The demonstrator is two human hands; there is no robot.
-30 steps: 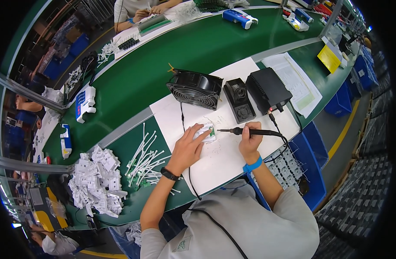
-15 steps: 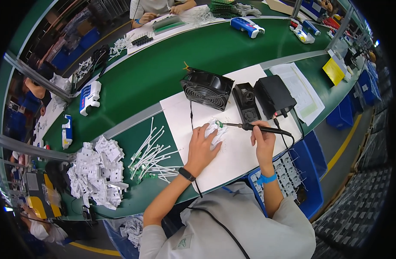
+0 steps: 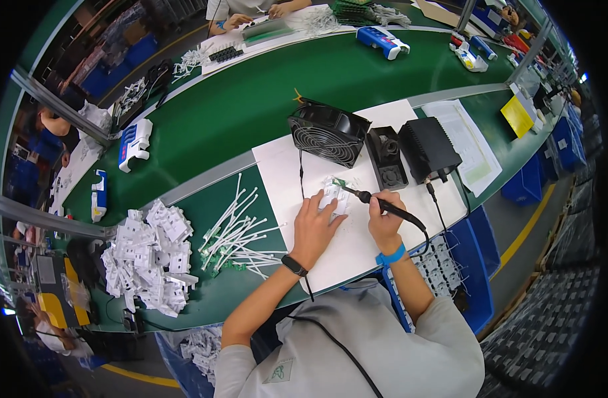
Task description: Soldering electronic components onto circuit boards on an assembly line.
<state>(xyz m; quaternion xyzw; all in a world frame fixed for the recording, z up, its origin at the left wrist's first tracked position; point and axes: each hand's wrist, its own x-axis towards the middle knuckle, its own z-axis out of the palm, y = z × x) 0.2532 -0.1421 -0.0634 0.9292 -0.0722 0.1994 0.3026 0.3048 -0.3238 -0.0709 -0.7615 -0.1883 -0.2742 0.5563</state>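
My left hand (image 3: 315,229) presses a small white plastic part (image 3: 332,197) down on the white work sheet (image 3: 280,169), with fingers and thumb round its near side. At the part's far end lies a bit of green circuit board (image 3: 340,182). In my right hand (image 3: 385,222) is a black soldering iron (image 3: 399,211), held like a pen, its tip at the green board. Whether the tip touches is too small to tell. A black fan (image 3: 327,136) stands just beyond the part. Beside it are a black iron stand (image 3: 386,159) and a black power unit (image 3: 428,151).
Left of the sheet lie white cable ties with green boards (image 3: 234,232) and a heap of white plastic parts (image 3: 151,255). A blue bin (image 3: 473,292) holds more parts at the right. Blue-and-white devices (image 3: 136,144) sit on the green conveyor (image 3: 237,109). Another person works across it.
My right hand has moved left and closer to the part, and the iron now slants more steeply down to it. My left hand stays on the part. The view has shifted slightly.
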